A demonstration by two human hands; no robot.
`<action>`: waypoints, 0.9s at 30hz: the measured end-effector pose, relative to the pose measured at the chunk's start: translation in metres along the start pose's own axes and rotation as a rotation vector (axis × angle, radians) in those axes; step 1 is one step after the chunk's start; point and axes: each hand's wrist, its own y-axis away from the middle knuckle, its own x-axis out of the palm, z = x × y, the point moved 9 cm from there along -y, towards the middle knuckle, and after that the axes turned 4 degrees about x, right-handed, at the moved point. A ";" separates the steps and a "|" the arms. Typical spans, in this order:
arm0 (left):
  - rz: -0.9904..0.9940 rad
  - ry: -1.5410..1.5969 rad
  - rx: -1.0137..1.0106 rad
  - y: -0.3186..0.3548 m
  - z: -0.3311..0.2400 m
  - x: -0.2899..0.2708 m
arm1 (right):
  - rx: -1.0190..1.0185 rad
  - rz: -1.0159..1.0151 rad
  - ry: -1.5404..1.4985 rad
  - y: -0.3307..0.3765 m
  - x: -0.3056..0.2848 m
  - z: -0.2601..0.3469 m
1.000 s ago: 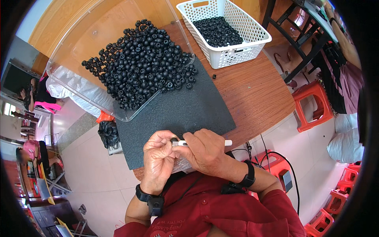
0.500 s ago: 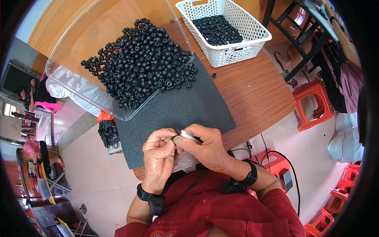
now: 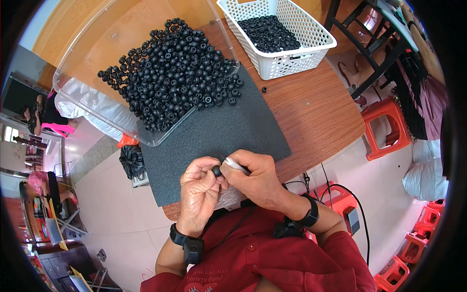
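Near the front edge of the table, my left hand pinches a small round black part between thumb and fingertips. Close against it, my right hand is closed round a white-handled tool. A thin dark tip seems to stick out from the tool beside the black part; its exact kind is too small to make out. Both hands are above the near edge of a dark grey mat. Beyond them a heap of similar black parts lies in a tilted clear plastic tub, its near edge on the mat.
A white perforated basket holding more black pieces stands at the back right of the wooden table. One loose black piece lies near it. Red stools and cables are to the right; a black bag hangs at the left.
The black part now shows more fully between my left fingertips. My right hand has tilted the white-handled tool slightly, and its thin tip shows. My left hand has shifted a little right.
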 end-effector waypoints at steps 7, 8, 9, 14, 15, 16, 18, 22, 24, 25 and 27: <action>-0.037 -0.102 0.000 0.001 -0.003 -0.002 | 0.021 0.037 0.010 -0.001 0.003 0.001; -0.037 -0.101 -0.002 0.000 -0.003 -0.003 | 0.022 0.035 0.011 -0.001 0.003 0.000; -0.032 -0.079 -0.005 -0.001 -0.004 -0.003 | -0.086 -0.012 0.082 -0.001 0.001 0.009; -0.021 -0.052 -0.051 0.002 -0.003 -0.006 | -0.380 -0.105 0.441 0.005 -0.001 0.027; -0.035 -0.070 -0.057 0.002 -0.002 -0.007 | -0.446 -0.137 0.517 0.008 0.001 0.032; -0.049 -0.087 -0.062 0.002 -0.001 -0.008 | -0.512 -0.169 0.594 0.011 0.003 0.036; -0.061 -0.093 -0.066 0.002 0.000 -0.008 | -0.538 -0.196 0.616 0.012 0.004 0.036; -0.072 -0.110 -0.055 0.004 -0.002 -0.010 | -0.597 -0.226 0.676 0.015 0.007 0.036; -0.067 -0.108 -0.058 0.004 -0.001 -0.011 | -0.610 -0.231 0.693 0.016 0.007 0.037; -0.064 -0.108 -0.060 0.004 -0.001 -0.012 | -0.625 -0.235 0.708 0.016 0.008 0.038; -0.064 -0.111 -0.065 0.004 -0.001 -0.011 | -0.627 -0.230 0.715 0.016 0.009 0.036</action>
